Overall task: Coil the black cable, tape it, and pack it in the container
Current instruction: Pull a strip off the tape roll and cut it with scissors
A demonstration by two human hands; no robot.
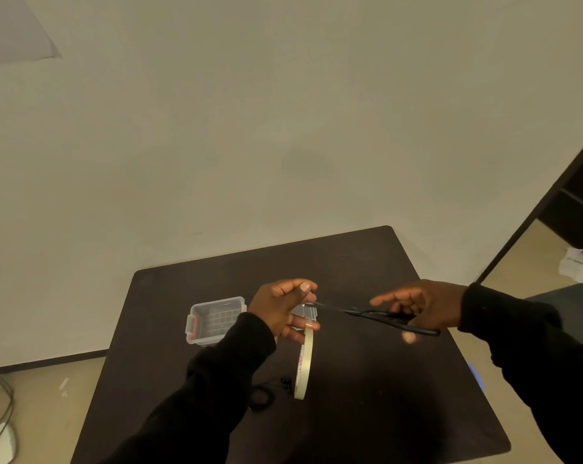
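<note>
My left hand (283,308) is raised above the table and holds a cream roll of tape (304,363), which hangs edge-on from its fingers; thumb and forefinger pinch a pulled-out strip. My right hand (424,306) grips black scissors (380,318), whose blades point left and meet the tape strip beside my left thumb. The black cable (261,395) lies coiled on the dark table (367,396) below the roll, touched by neither hand. The clear plastic container (213,321) with an orange latch stands open behind my left wrist.
The table's far edge meets a pale wall. A clear lid (308,311) lies partly hidden behind my left hand. Grey cables trail over the floor at the lower left, and crumpled white paper (578,264) lies at the right.
</note>
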